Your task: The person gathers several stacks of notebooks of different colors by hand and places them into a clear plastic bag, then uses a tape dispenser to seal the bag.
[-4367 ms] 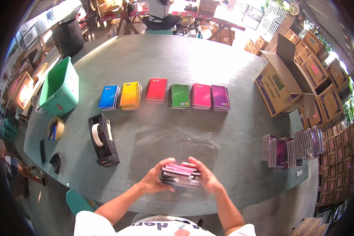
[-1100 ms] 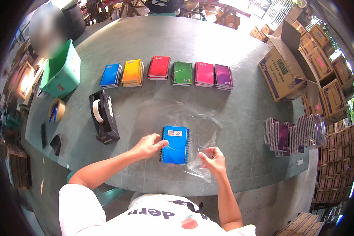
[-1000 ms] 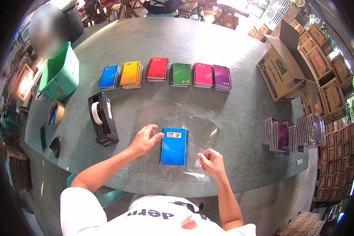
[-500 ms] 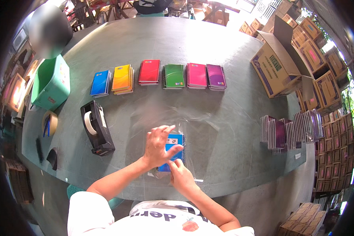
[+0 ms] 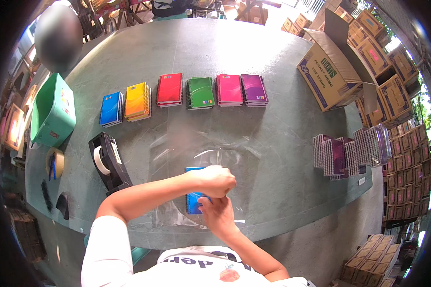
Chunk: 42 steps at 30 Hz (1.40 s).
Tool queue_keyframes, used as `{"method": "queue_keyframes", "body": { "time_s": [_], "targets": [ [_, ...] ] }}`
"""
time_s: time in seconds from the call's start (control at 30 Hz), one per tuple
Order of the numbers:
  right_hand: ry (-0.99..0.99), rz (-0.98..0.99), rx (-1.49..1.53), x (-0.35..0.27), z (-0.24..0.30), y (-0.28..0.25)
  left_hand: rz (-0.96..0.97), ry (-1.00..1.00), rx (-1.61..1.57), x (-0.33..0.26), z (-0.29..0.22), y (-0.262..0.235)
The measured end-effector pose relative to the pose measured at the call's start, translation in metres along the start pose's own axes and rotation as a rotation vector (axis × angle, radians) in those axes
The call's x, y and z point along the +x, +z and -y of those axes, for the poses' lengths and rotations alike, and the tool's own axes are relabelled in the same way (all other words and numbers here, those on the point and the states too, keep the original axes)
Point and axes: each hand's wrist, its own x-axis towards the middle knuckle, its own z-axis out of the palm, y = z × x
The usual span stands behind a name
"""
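A small blue spiral notebook (image 5: 193, 204) lies near the table's front edge, its coil along the left side. Clear plastic film (image 5: 170, 217) spreads under and around it. My left hand (image 5: 216, 181) reaches across the notebook's upper part, fingers curled into a fist; anything inside it is hidden. Just below, my right hand (image 5: 219, 214) grips the notebook's right side, with fingertips on the cover. The two hands are close together, and they hide much of the cover.
Notebook stacks stand in a row beyond: blue (image 5: 111, 109), yellow (image 5: 138, 101), red (image 5: 170, 88), green (image 5: 200, 92), pink (image 5: 229, 89), purple (image 5: 255, 89). Left are a black tape dispenser (image 5: 111, 162), tape roll (image 5: 56, 162) and green bin (image 5: 57, 112). Right are wrapped notebooks (image 5: 337, 155) and an open carton (image 5: 328, 76).
My left hand has gone from spread fingers to a fist and shifted right. The notebook's coil, earlier on its right, now shows on its left. More plastic film shows spread out.
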Motion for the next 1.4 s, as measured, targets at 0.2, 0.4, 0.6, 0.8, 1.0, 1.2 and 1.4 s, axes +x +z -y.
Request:
{"method": "queue_keyframes", "body": {
  "time_s": [0.2,0.4,0.6,0.8,1.0,1.2,1.4],
  "targets": [
    [-0.090,0.058,-0.121,0.006,0.008,-0.012,0.031,-0.023,0.225,0.040,0.073,-0.009],
    [-0.022,0.142,-0.116,0.013,0.006,-0.017,0.035,0.092,-0.115,0.041,0.108,-0.004],
    [-0.064,0.274,-0.185,0.018,0.002,-0.024,-0.023,0.119,-0.344,0.007,0.114,-0.008],
    [-0.105,0.256,-0.184,0.018,-0.008,-0.020,0.169,-0.304,-0.311,-0.087,0.129,-0.001],
    [-0.226,0.280,-0.212,0.025,-0.016,-0.024,-0.582,-0.528,-0.931,-0.127,0.104,0.055],
    [-0.259,0.275,-0.182,0.035,-0.029,-0.029,-0.413,-0.722,-1.070,-0.141,0.019,0.111],
    [-0.280,0.195,-0.156,0.033,-0.048,-0.015,-0.544,-0.460,-0.225,-0.104,-0.025,0.084]
  ]
}}
